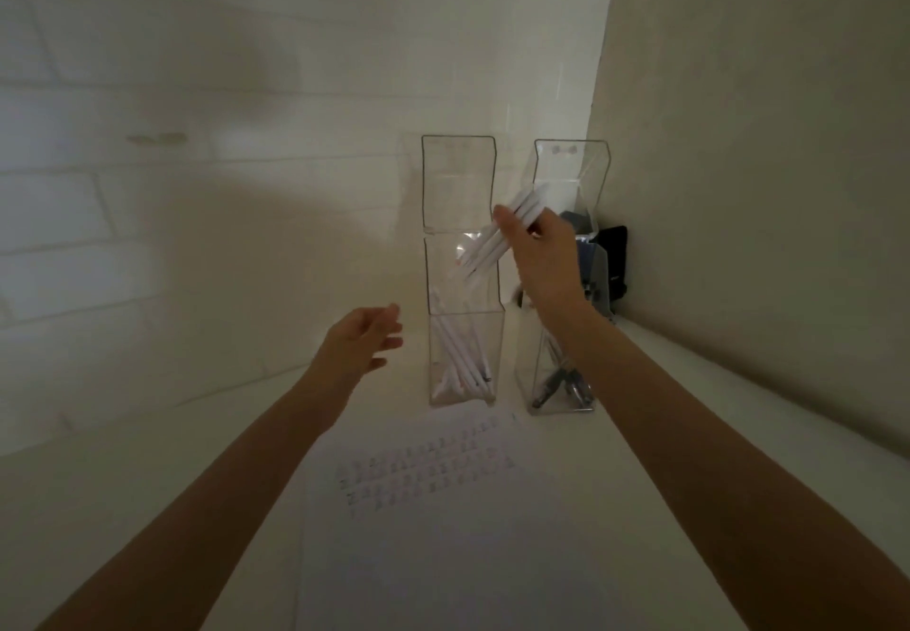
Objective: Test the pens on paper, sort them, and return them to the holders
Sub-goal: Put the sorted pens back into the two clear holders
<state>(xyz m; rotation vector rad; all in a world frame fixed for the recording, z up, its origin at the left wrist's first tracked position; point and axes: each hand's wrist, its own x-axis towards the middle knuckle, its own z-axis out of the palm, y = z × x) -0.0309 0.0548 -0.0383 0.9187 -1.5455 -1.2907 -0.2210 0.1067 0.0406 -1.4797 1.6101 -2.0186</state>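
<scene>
At the left holder (pixel 458 172), my right grip (pixel 534 251) is clamped on a tilted bundle of white pens (pixel 485 248), lower ends down-left. My left grip (pixel 364 340) hovers beside it, fingers apart, empty. I'd steepen the bundle, feed the ends into the pocket, then let go, steadying the holder with my left.

A white tiled wall (pixel 147 197) is running along the left, meeting a plain beige wall (pixel 763 162) at the corner. A white countertop (pixel 123 507) is stretching beneath them. Dim light is casting soft shadows across the tiles.
</scene>
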